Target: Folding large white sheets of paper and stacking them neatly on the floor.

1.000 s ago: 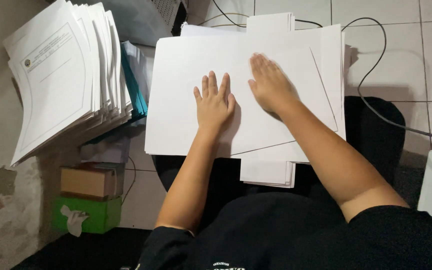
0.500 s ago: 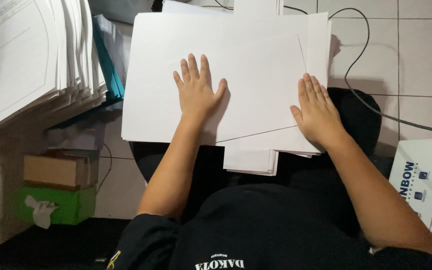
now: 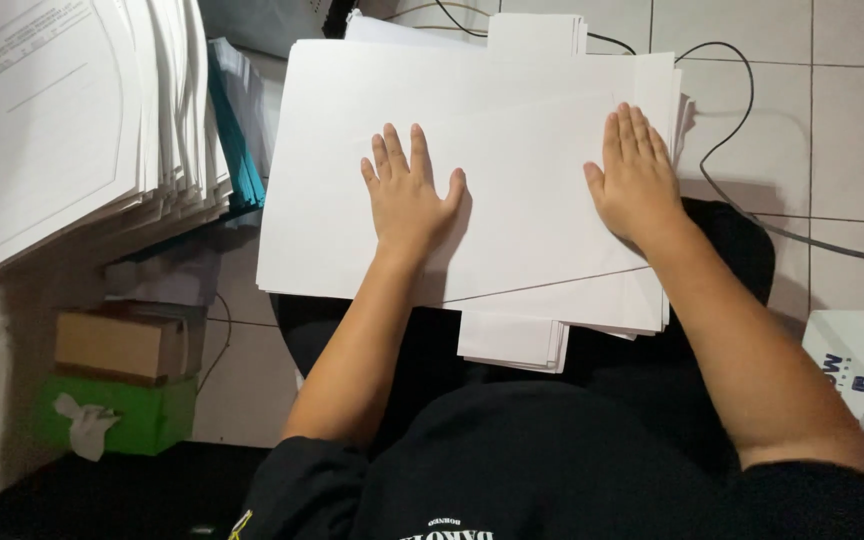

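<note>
While palms-down, both hands [image 3: 522,190] flat on white sheet [image 3: 332,150].

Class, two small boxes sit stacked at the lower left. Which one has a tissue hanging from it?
The green box, the lower one; a white tissue hangs from its front. The brown cardboard box on top is closed and plain.

Smooth matt white paper sheets [image 3: 512,190] lie over glossy floor tiles [image 3: 852,130]; brown cardboard box [image 3: 122,345].
</note>
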